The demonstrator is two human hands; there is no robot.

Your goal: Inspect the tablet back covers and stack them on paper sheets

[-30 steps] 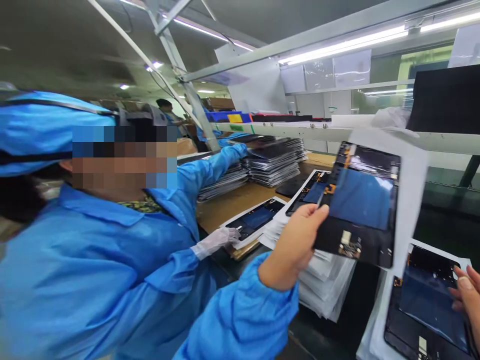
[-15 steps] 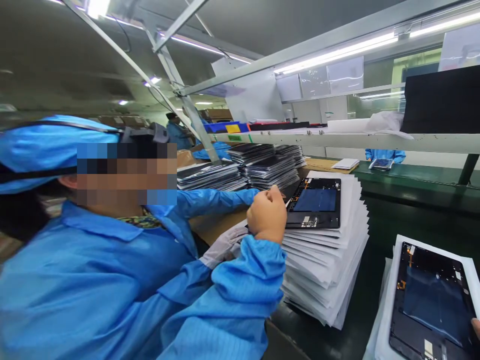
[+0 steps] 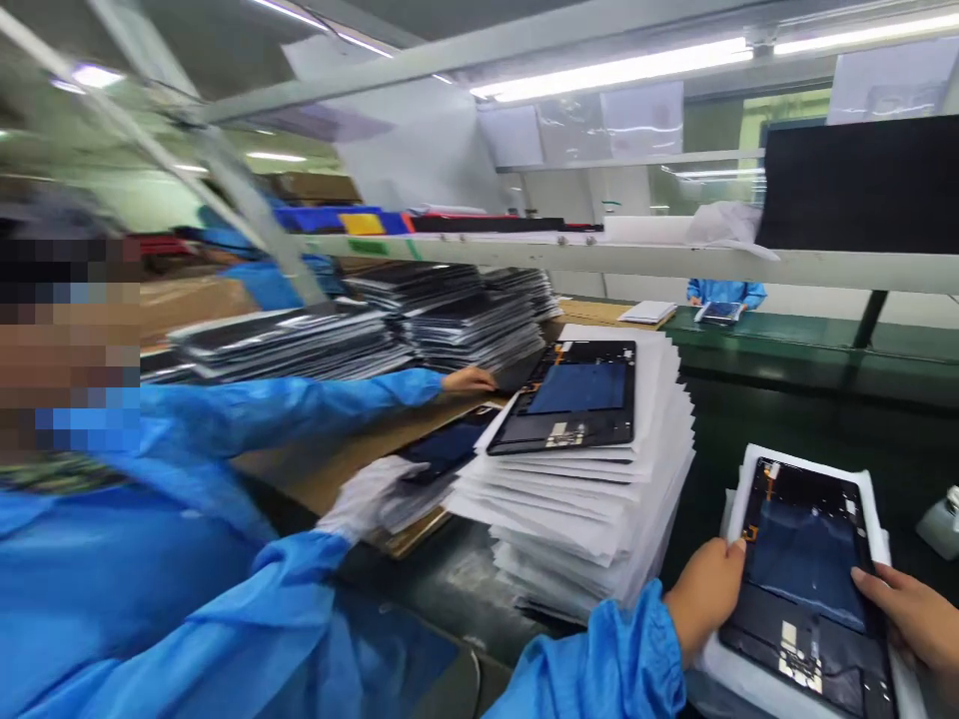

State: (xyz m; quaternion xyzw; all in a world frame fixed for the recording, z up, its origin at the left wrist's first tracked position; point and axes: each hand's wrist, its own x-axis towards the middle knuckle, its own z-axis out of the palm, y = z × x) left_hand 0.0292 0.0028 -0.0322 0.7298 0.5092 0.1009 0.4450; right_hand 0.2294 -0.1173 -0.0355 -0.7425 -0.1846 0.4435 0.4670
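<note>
A black tablet panel [image 3: 809,579] with a bluish film, an orange flex cable and pale pads lies on white sheets [image 3: 876,519] at the lower right. My left hand [image 3: 705,596] pinches its left edge, the thumb against the rim. From the other side, my right hand [image 3: 910,614] grips the right edge, thumb on top; its other fingers are mostly hidden. Left of my hands, a similar tablet panel [image 3: 573,394] rests on a tall stack of white sheets [image 3: 591,509].
A co-worker in a blue sleeve [image 3: 300,409] sits close at left, a white-gloved hand [image 3: 367,499] on another panel [image 3: 450,444]. Piles of dark panels [image 3: 292,345] stand behind. A shelf [image 3: 516,252] crosses above; a small bottle [image 3: 940,524] is at far right.
My left hand has moved right and down, from a closed fist near the co-worker's arms to the panel's left edge. The view has turned right, and more of my right hand shows.
</note>
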